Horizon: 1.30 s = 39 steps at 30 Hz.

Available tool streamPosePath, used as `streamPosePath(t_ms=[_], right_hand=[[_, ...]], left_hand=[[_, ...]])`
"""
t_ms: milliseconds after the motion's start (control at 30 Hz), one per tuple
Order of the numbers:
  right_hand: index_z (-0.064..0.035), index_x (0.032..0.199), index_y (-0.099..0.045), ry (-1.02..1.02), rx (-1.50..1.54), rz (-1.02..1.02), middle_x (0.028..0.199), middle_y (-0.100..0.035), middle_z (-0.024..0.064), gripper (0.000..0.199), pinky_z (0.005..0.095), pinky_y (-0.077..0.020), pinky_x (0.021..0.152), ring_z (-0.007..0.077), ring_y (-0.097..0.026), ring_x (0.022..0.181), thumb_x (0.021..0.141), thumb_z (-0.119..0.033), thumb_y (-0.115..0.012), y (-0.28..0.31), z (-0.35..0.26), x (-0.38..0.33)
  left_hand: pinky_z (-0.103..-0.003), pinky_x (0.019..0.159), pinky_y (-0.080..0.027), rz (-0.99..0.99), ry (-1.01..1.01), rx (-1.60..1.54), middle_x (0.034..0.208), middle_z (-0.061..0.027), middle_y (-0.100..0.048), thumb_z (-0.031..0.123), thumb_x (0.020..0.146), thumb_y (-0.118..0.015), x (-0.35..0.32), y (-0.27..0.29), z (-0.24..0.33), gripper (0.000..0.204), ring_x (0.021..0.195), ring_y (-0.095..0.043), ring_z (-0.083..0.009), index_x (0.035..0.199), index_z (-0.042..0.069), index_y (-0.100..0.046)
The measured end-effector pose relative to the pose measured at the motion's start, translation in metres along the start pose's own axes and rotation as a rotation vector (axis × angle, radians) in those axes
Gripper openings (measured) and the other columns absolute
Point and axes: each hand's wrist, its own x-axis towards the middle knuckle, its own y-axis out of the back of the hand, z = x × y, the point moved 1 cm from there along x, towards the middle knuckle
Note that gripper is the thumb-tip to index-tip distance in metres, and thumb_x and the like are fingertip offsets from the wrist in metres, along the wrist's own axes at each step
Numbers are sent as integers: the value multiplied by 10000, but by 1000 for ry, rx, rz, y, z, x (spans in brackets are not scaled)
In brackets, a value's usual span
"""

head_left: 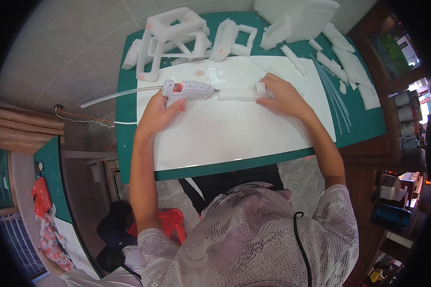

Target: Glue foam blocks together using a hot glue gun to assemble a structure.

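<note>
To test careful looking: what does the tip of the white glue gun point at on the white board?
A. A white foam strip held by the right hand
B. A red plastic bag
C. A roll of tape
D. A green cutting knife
A: the left hand grips the glue gun, whose nozzle meets the foam strip steadied by the right hand.

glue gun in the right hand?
No, the left hand grips the white glue gun; the right hand holds a white foam strip.

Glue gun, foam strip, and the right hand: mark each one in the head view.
glue gun (189, 89), head view, on its white body.
foam strip (237, 94), head view, on its middle, ahead of the nozzle.
right hand (283, 95), head view, on its back.
</note>
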Motion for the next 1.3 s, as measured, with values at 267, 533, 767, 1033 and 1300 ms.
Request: streamPosePath(t_ms=[267, 533, 767, 1033, 1300], right_hand=[[-20, 1126, -646, 23, -51, 15, 1116, -635, 124, 413, 356, -511, 862, 278, -632, 1008, 829, -279, -771, -2, 3, 1], [-26, 1149, -647, 2, -47, 1, 1126, -633, 119, 425, 356, -509, 874, 275, -627, 1023, 834, -286, -764, -1, 1, 1], [-53, 1240, -604, -41, 108, -20, 1109, -617, 120, 558, 357, -446, 974, 299, -583, 1080, 756, -224, -821, 10, -1, -3], [-71, 1264, -531, -4, 692, 131, 1145, -524, 41, 557, 303, -425, 961, 195, -554, 1096, 760, -74, -768, 35, 20, -25], [-50, 1206, -573, -19, 1120, 5, 1217, -576, 70, 441, 279, -472, 975, 188, -570, 1151, 804, -90, -751, 43, -1, -26]], left_hand=[[-299, 813, -482, -30, 40, -7, 946, -72, -667, 119, 911, -668, -4, 3, 6, 273, 833, -606, -134, 1145, -6, -604], [-305, 803, -485, -37, -27, 67, 931, -84, -705, 143, 903, -676, -4, 9, 1, 276, 883, -625, -130, 1122, -18, -629], [-255, 721, -484, 61, -83, -56, 954, -82, -734, 154, 898, -675, 0, 9, 2, 322, 835, -637, -101, 1156, -34, -637], [-242, 684, -493, 122, -148, -64, 973, -103, -738, 135, 907, -662, 0, 12, -3, 347, 848, -658, -114, 1201, -45, -617], [-249, 679, -500, 153, -152, -54, 979, -116, -738, 136, 912, -663, 1, 12, -3, 344, 864, -671, -128, 1199, -47, -619]])
